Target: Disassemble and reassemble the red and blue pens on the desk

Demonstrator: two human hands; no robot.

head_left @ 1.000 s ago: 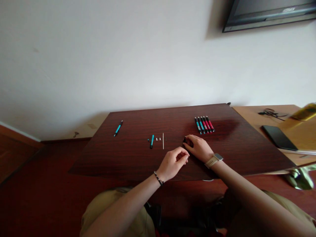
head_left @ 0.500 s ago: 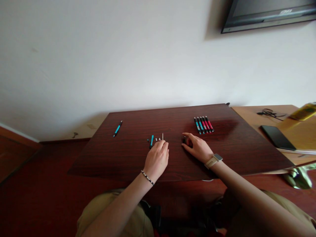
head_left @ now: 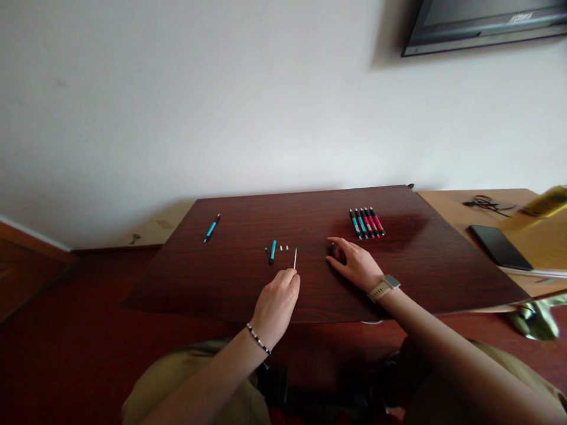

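Pinched in my left hand (head_left: 278,298) is a thin white stick (head_left: 295,258), its far end pointing toward the wall. My right hand (head_left: 353,261) is curled on the table, fingers round a small dark piece (head_left: 332,249) that is partly hidden. Left of the stick lies a teal and black pen barrel (head_left: 273,252), with two small white pieces (head_left: 284,248) beside it and a tiny teal piece (head_left: 266,249) on its other side. Beyond my right hand several teal and red pens (head_left: 367,223) lie in a row. One teal pen (head_left: 212,228) lies at the left.
The dark wooden table (head_left: 283,206) stands against a white wall. To the right, a lighter table (head_left: 438,203) holds a black phone (head_left: 500,247), a coiled cable (head_left: 486,203) and a yellow object (head_left: 547,202). A screen (head_left: 487,26) hangs above.
My left hand has moved back toward me with the white stick, so more of the stick shows. My right hand has hardly moved.
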